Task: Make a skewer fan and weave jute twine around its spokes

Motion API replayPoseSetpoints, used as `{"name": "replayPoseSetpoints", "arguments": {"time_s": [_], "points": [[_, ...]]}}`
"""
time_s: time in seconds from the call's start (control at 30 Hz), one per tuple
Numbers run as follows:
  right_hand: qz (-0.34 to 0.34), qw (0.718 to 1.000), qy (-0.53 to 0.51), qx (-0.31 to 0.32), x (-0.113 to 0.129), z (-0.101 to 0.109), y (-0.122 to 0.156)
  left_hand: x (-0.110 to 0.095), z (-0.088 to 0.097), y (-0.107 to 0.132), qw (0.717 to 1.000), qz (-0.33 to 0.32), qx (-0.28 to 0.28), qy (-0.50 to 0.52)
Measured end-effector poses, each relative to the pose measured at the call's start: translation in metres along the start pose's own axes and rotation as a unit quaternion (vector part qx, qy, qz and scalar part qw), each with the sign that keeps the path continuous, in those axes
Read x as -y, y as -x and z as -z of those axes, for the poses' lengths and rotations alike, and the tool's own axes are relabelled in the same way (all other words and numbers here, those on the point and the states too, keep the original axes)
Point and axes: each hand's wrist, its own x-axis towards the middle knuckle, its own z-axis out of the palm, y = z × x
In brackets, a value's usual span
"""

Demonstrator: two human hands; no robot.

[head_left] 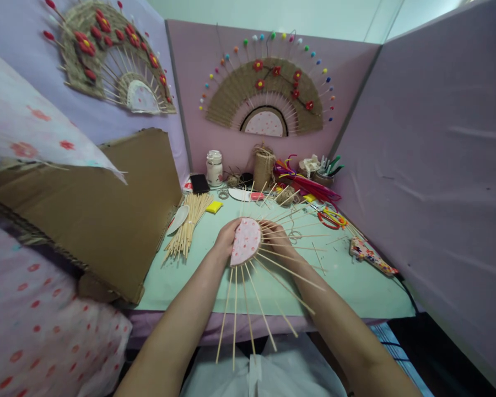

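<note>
We have the dotted half-round [247,240] between our two hands, over the table [370,295], straight edge facing left, its long axis running near to far with a slight lean. Our left hand [227,236] grips it by that edge. Our right hand [275,232] is at the curved rim, where thin sticks [235,320] fan rightward and toward us; with fingers partly hidden, we cannot tell how firmly they close.
</note>
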Motion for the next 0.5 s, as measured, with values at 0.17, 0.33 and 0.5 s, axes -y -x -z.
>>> {"name": "replayPoseSetpoints", "arguments": {"time_s": [0.17, 0.33, 0.5], "points": [[-0.037, 0.999, -0.032, 0.015, -0.003, 0.001, -0.002, -0.002, -0.004, 0.006, 0.987, 0.157, 0.022, -0.013], [-0.04, 0.995, -0.09, -0.019, -0.001, -0.002, -0.001, -0.004, -0.005, 0.012, 0.996, 0.067, 0.057, -0.031], [-0.008, 0.998, -0.056, -0.005, 0.004, -0.001, 0.004, -0.007, -0.004, 0.015, 0.992, 0.006, 0.124, -0.004]]}}
